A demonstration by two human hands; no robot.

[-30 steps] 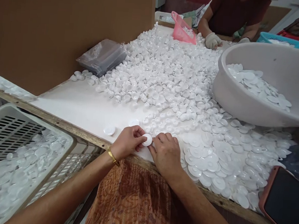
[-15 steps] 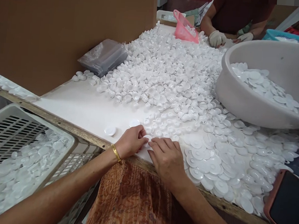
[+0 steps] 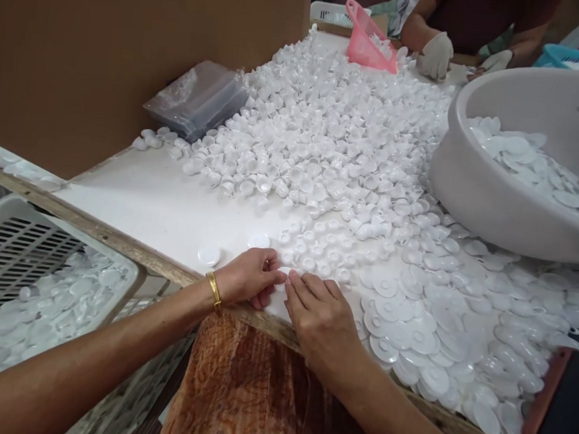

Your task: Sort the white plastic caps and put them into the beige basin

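Note:
Near the table's front edge, my left hand [image 3: 253, 278] pinches the left side of a small white plastic saucer [image 3: 284, 270], mostly covered by fingers. My right hand [image 3: 319, 313] meets it from the other side, its fingers close together and the tips on the saucer. Left of my hands lie two round white pieces, a nearer one [image 3: 209, 256] and a farther one [image 3: 258, 240]. Just beyond my fingers small white pieces [image 3: 317, 242] sit in a cluster. Flat white saucers [image 3: 411, 323] overlap in a heap to the right of my right hand.
Small white cups [image 3: 327, 126] cover the table's middle. A grey basin [image 3: 472, 184] of white discs stands right, a phone [image 3: 569, 419] near the edge. Cardboard [image 3: 131, 64] and a bagged packet [image 3: 198, 99] are left, above a crate [image 3: 132, 275]. A co-worker's gloved hand [image 3: 437, 55] is beyond, near a pink scoop [image 3: 366, 46].
The head view has shifted slightly, so the basin and phone sit farther right. Both my hands stay at the saucer, with small finger movements. The co-worker's gloved hands have moved a little.

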